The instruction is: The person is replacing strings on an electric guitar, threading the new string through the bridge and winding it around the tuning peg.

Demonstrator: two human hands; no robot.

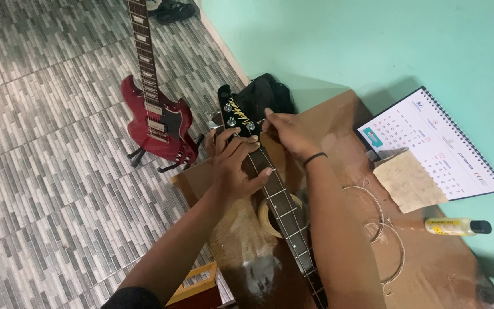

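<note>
A guitar neck (286,212) with a black headstock (236,113) lies across a brown wooden table (435,263), headstock pointing away from me. My left hand (236,166) wraps around the neck just below the headstock, thumb across the fretboard. My right hand (288,133) reaches to the right side of the headstock, fingertips pinched at a tuning peg and a thin string end. A black band sits on my right wrist.
A red electric guitar (156,120) stands on a floor stand at left. Coiled strings (382,229), a folded cloth (410,178), a small yellow bottle (457,226) and a desk calendar (430,140) are on the table at right. A black bag (267,94) is behind the headstock.
</note>
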